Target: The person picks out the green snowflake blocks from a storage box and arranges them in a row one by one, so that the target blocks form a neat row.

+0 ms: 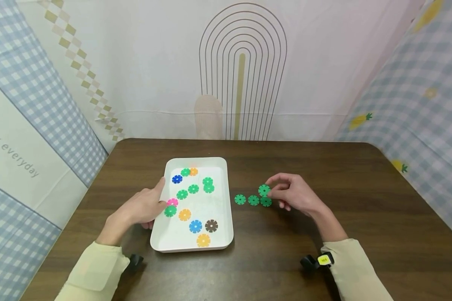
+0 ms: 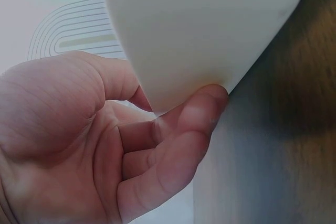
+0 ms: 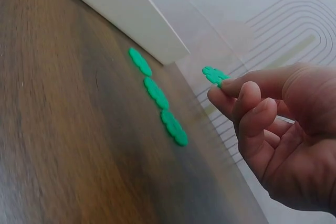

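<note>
My left hand [image 1: 141, 205] grips the left side of a white tray [image 1: 207, 205], thumb at the rim and the other fingers curled against its outer wall in the left wrist view. Between right thumb and forefinger, my right hand [image 1: 296, 194] pinches a green notched plastic disc [image 1: 264, 190]. The right wrist view has this disc [image 3: 213, 75] raised above the table. Below it, three more green discs [image 1: 253, 200] lie in a row on the wood, just right of the tray.
Inside the tray are several notched discs: green, orange, a blue disc [image 1: 177, 179], a light blue disc [image 1: 196, 226], a brown disc [image 1: 211, 226] and a pink disc [image 1: 172, 202]. The dark wooden table [image 1: 324, 167] reaches back to a patterned cloth [image 1: 154, 75].
</note>
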Demonstrator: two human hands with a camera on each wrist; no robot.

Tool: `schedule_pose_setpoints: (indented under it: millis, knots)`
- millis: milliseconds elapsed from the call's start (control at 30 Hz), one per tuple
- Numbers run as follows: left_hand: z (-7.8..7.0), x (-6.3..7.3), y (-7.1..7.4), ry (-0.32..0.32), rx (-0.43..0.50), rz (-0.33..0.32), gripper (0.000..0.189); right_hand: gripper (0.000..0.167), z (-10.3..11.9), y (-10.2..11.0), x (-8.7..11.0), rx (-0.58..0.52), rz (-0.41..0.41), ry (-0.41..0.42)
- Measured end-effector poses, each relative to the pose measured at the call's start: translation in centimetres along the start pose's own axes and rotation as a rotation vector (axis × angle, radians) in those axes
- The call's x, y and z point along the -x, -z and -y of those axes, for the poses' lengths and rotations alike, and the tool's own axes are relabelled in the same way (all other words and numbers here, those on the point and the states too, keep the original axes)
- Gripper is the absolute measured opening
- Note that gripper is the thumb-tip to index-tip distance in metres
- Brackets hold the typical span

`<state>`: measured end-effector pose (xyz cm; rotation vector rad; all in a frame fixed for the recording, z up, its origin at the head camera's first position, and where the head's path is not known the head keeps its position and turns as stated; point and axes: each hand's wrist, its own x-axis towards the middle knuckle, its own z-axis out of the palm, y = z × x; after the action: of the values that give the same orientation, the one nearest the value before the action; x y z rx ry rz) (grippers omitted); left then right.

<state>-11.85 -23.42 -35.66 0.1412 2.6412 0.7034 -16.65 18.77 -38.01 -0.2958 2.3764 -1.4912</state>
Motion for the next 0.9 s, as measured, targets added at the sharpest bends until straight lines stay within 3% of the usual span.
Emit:
schedule_pose_setpoints:
  millis: [900]
  knots:
    - [-0.1,0.1,0.1,0.003,-0.002,0.011,0.084,0.037,-2.6,2.8,0.2,-0.016,0.047,-0.063]
